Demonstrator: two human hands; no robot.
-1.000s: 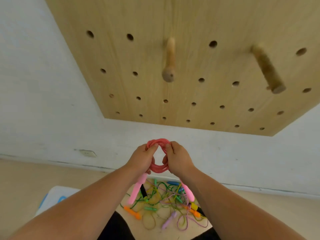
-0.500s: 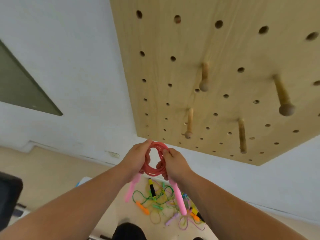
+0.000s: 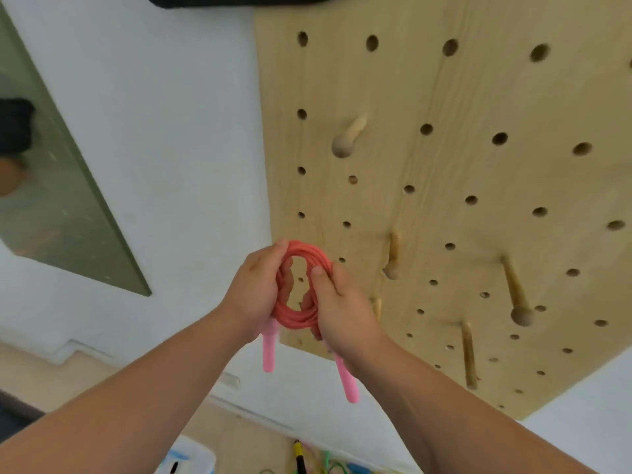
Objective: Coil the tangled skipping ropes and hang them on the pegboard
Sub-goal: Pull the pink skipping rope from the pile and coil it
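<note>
I am clamping left hand [image 3: 254, 295] and right hand [image 3: 343, 311] on the coil [image 3: 295, 321] beside a peg [image 3: 392, 260]; easing off risks unravelling.

One head-worn wide-angle view, near and facing the pegboard [image 3: 461, 87], floor [image 3: 30, 378] strip at the bottom edge.

Soft, even light washes the pale pegboard [image 3: 478, 90], whose pegs [image 3: 343, 145] cast only faint shadows. Wide-angle stretch slants the board toward three o'clock, and detail smears into blur at nine o'clock; the centre is fairly sharp.
</note>
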